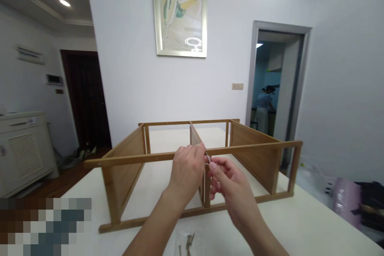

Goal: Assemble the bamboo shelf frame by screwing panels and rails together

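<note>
A brown wooden shelf frame (255,148) lies on its side on the white table, its panels standing upright between the rails. My left hand (188,168) is closed over the upper front rail (159,157), near the middle divider. Just right of it, my right hand (229,182) pinches a slim metal screw (209,157) between thumb and fingertips, close beneath the same rail where the middle upright (207,192) meets it. The screw's far end is partly hidden by my left fingers, so I cannot tell whether it sits in a hole.
Near the table's front edge, several screws (189,243) lie on a clear plastic bag. The white tabletop (270,224) extends around the frame. Beyond the right edge are a pink wrapped bundle (346,200) and dark items. A person (263,104) stands in the far doorway.
</note>
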Demonstrator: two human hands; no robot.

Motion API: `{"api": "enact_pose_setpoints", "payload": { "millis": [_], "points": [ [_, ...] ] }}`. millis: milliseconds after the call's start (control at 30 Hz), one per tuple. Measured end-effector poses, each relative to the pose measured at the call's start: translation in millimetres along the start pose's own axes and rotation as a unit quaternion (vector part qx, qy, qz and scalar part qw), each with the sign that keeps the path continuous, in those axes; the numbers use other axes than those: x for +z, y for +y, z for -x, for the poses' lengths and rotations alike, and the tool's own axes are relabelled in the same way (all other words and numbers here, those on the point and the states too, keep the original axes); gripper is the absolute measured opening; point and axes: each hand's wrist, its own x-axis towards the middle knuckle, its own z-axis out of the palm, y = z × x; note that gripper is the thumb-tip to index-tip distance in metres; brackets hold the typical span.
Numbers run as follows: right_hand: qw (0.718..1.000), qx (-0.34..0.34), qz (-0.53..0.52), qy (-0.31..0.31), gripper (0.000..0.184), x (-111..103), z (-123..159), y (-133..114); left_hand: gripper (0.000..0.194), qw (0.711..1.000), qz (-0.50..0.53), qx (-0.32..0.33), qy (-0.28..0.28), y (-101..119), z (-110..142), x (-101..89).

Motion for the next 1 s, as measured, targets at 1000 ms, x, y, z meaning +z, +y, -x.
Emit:
{"api": "enact_pose_setpoints", "payload": {
  "millis": [1000],
  "points": [
    [0.666,-0.444,0.578,0.158,0.034,5,-19,5,0.010,1.000,0.017,-0.021,-0.002,-4,-1,4.5]
  ]
}}
